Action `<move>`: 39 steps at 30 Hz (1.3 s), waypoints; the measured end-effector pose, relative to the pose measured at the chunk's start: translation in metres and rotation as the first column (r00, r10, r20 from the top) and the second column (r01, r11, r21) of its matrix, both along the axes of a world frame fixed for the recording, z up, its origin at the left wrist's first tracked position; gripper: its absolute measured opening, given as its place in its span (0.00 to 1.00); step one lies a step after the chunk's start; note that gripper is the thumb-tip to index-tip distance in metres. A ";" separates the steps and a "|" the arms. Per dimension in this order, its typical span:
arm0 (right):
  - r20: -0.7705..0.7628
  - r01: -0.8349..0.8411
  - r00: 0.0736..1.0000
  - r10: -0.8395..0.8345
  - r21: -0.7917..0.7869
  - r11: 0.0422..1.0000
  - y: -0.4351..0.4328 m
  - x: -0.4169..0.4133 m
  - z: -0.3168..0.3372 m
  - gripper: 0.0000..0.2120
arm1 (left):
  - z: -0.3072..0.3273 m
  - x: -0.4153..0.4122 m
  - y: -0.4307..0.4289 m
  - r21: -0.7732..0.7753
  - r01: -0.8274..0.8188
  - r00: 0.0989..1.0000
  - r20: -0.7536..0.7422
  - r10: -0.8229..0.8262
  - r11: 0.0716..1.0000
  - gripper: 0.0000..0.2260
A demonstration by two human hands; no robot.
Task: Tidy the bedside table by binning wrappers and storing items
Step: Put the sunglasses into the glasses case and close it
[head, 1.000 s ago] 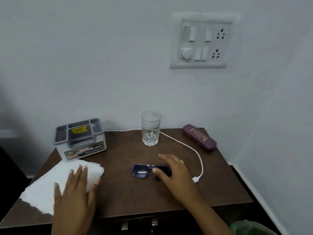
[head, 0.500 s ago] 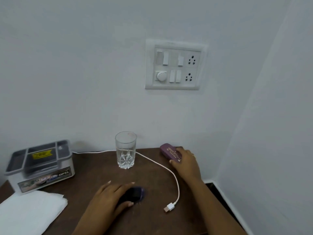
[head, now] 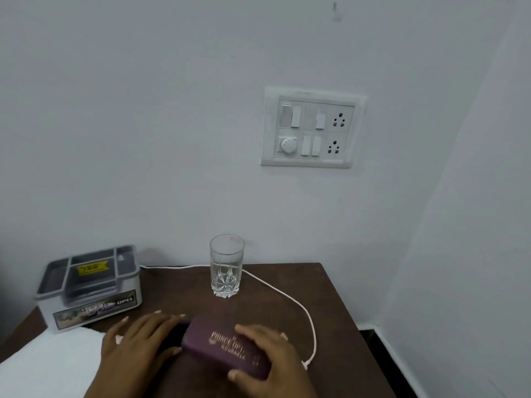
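- The dark purple hard-shell spectacle case with gold lettering [head: 227, 348] is now lying at the front of the dark brown wooden bedside table [head: 330, 317]; half a second ago it was sitting at the back right edge, so it has been carried forward.
- The right hand [head: 267, 357] is curling over the case's right end, fingers on top and thumb on the near edge, gripping it.
- The left hand [head: 138, 344] is resting just left of the case with fingers spread and flat; a dark shape is showing under them, probably the purple-tinted sunglasses it was covering earlier, though they are mostly hidden.
- Bringing case and glasses together suggests the storing step is starting: opening the case comes next, and that likely needs both hands.
- The white charging cable [head: 298, 303] is looping close past the right hand, so it could be snagged.
- The clear cut-glass tumbler [head: 227, 270] is standing upright behind, apart from both hands.
- The grey plastic box with a sticker label [head: 89, 285] and the white folded tissue sheet [head: 48, 366] are sitting at the left, untouched.
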State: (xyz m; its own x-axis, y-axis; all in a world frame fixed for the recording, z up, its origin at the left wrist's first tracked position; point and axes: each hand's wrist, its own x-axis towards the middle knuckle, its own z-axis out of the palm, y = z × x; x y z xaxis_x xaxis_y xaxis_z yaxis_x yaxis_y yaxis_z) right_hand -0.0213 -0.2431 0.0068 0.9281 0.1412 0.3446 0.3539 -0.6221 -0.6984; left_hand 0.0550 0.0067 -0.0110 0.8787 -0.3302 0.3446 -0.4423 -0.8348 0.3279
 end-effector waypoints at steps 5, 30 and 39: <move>-0.083 -0.183 0.982 0.171 -0.168 0.969 0.007 0.003 -0.015 0.21 | 0.007 -0.010 0.006 -0.027 -0.077 0.996 -0.043 0.075 0.997 0.26; 0.594 0.275 0.747 0.299 -0.685 0.674 0.019 -0.011 -0.031 0.15 | -0.004 -0.057 -0.007 -0.292 0.137 0.970 -0.154 -0.188 0.947 0.28; 0.233 -0.060 0.940 0.249 -0.606 0.793 0.007 -0.011 0.017 0.17 | 0.006 -0.060 -0.007 -0.292 0.123 0.950 -0.243 -0.197 0.949 0.34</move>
